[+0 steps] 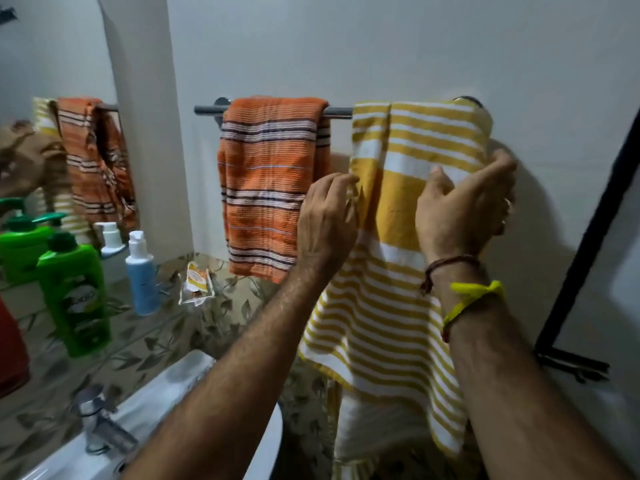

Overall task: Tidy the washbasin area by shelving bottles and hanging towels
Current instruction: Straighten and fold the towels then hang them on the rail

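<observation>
A: Where's the yellow towel (391,237)?

B: Draped over the right end of the towel rail (337,111), hanging down the wall past the edge of the washbasin (180,386). The orange towel (266,188) hangs just beside it on the left, already on the rail.

A: And the hands?

B: The left hand (325,220) pinches the yellow towel's left edge, its grip closed on the cloth. The right hand (464,209) has its grip closed on the upper right part, fingers curled round behind the fabric, thumb in front.

A: So which step is this?

B: The hanging step, I'd say, at the straightening stage. The towel is over the rail, but it hangs crooked and its lower hem slants.

A: What does the next move call for?

B: Probably pulling both edges outward and down to flatten the folds, without dragging the towel off the rail. After that, the bottles: a green bottle (76,296) and a blue bottle (142,271) stand on the glass shelf (45,336) by the mirror, with a small packet (197,282) near them.
</observation>
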